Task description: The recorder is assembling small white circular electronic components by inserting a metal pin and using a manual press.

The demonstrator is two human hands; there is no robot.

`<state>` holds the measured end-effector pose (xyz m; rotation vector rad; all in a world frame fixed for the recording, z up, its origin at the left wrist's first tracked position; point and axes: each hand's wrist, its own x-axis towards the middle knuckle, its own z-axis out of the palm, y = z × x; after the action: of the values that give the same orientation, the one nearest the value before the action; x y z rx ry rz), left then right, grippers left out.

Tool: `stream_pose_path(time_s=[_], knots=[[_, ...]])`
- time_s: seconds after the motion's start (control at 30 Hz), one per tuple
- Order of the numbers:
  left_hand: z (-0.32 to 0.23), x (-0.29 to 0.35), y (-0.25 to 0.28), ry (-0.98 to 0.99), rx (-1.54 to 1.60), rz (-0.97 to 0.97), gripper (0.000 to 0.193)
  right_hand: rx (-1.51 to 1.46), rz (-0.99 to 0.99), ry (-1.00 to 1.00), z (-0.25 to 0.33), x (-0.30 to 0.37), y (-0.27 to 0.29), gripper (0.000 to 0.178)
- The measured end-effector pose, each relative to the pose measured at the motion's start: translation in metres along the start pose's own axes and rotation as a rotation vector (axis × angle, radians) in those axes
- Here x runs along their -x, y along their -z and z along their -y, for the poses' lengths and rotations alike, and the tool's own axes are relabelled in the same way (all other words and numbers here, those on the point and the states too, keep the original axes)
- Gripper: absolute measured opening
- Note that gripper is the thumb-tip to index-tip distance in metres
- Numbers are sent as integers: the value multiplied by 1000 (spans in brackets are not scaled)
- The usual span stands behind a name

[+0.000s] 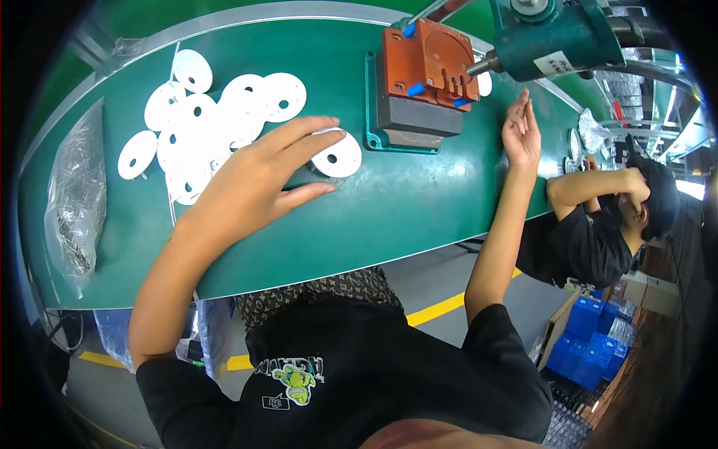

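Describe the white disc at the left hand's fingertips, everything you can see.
The disc is white, round and thin, plastic by its look, with a dark hole near its middle. It seems to lie flat on the green table, left of the orange fixture. The left hand reaches over its upper left edge, thumb apart below; contact is unclear.

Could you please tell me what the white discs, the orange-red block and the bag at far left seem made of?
White discs: probably plastic, smooth and evenly white, though coated metal is possible.
Orange-red block: perhaps plastic or painted metal; its even colour leaves that open.
Bag: most likely clear plastic film, judging by its wrinkles, glossy highlights and see-through walls.
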<state>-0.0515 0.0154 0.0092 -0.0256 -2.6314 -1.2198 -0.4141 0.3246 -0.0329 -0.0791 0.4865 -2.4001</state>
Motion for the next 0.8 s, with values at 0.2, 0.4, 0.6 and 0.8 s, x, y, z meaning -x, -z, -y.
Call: stream_pose_path(time_s=[0.2, 0.4, 0.6, 0.8], knots=[[9, 5, -7, -73, -65, -19, 34, 103, -163, -4, -37, 2, -22, 12], [9, 4, -9, -82, -53, -55, 25, 68, -72, -3, -42, 12, -26, 13], [13, -3, -19, -149, -76, -122, 24, 618, 266, -222, -60, 23, -52, 12], [19, -2, -15, -118, -41, -54, 27, 1126, 678, -453, -167, 81, -136, 11]])
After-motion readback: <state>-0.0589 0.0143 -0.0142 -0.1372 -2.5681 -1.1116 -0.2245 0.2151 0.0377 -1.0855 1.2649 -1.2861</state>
